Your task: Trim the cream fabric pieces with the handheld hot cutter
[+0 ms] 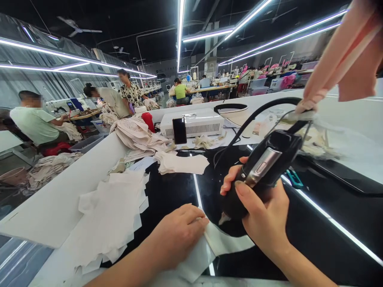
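Black and glossy, the worktop (329,207) in front of you mirrors the ceiling strip lights, and your right hand (263,217) is wrapped tight around a black handheld tool (263,171) with a silver plate on its body, thumb lying along its side and fingers curled under. Its tip points down at a pale fabric piece (221,241) lying flat on the worktop, right at the near edge. A black cable (254,115) loops up and away from the tool's back end. Your left hand (179,231) lies on that same fabric piece just left of the tip, fingers bent and pressing down, pinning the cloth rather than pinching it. To your left, a stack of cut pale pieces (110,219) fans out over the white table edge. Further back sits a white box unit (194,122) with a dark phone (179,130) leaning against it, and heaped cream garments (137,137) beside that. Other people sit at sewing stations along the left side of the hall.
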{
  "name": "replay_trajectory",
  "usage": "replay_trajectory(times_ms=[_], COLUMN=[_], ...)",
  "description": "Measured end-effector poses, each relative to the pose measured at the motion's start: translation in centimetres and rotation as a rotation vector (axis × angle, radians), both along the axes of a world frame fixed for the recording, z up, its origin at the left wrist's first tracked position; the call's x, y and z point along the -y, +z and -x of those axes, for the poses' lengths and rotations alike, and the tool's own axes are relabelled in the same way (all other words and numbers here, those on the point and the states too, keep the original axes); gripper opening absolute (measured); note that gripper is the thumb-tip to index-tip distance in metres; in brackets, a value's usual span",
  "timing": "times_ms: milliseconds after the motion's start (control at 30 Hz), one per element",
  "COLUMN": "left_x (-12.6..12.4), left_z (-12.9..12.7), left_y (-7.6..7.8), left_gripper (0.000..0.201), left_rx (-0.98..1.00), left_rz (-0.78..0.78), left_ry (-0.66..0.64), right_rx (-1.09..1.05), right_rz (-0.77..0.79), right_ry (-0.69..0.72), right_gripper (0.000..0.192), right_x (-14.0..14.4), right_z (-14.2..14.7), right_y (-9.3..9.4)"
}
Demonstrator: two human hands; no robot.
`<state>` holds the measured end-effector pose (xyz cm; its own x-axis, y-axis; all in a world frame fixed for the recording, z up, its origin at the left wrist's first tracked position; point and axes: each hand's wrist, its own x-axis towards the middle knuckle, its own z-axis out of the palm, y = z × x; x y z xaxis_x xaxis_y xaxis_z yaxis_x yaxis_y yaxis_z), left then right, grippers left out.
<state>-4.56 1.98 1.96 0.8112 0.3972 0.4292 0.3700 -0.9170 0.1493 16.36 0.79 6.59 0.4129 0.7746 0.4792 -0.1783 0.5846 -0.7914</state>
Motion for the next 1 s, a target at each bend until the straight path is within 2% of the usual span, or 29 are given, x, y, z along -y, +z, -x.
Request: replay_trajectory(times_ms=[300, 600, 900, 1000], left_x=[0.8, 1.3, 1.7, 1.6], left_z=[-0.8, -0.5, -0.7, -0.5], left_y=[-0.6, -0.8, -0.4, -0.6], left_gripper=[0.019, 0.02, 0.023, 0.022], left_rx=[-0.031, -0.018, -0.002, -0.015], left_rz=[0.073, -0.016, -0.074, -0.077], left_ry=[-0.01, -0.002, 0.008, 0.011], right_rx=[0.034, 0.034, 0.078, 0.073], right_rz=[-0.01, -0.031, -0.024, -0.011], right_ry=[-0.035, 0.032, -0.02, 0.013], right_gripper=[0.026, 0.026, 0.021, 0.023], right_x=[0.2, -0.1, 0.2, 0.4], right_z=[0.2, 1.2, 1.7, 1.3], right_y=[-0.1, -0.2, 0.2, 0.2])
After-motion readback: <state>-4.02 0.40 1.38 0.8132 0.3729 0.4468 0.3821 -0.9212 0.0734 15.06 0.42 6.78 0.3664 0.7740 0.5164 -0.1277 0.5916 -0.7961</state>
